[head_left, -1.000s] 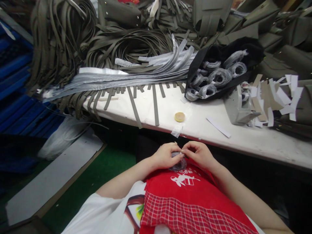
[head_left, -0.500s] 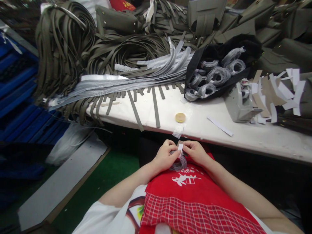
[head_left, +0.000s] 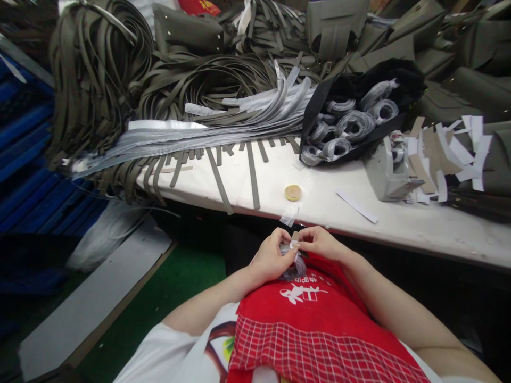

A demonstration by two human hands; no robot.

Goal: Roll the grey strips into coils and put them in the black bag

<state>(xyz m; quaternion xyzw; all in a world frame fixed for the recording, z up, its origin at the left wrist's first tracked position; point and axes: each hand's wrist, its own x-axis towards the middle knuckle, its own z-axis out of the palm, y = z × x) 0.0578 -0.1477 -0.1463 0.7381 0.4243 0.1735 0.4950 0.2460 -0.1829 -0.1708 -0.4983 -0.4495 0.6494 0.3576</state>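
white table (head_left: 347,178) stands just beyond your hands, a yellow disc (head_left: 293,192) ahead of them. your left hand (head_left: 271,258) is curled closed around a gray coil (head_left: 296,270), above your red apron (head_left: 335,308); your right hand (head_left: 322,244) pinches a paper strip (head_left: 295,236) at the coil, fingertips nearly together.

Printed matter in view. Red apron (head_left: 339,306): a short line of white characters (head_left: 309,280), apparently Chinese, inverted relative to the viewer and creased by the cloth; too small and distorted to read with certainty. It lies beside the grey coil (head_left: 296,271) at the left hand (head_left: 271,259). Adjoining it on the same cloth, a white emblem (head_left: 302,294) of a figure with a boxlike outline. Red item (head_left: 191,6) at the upper edge: yellow characters, cut off and illegible.
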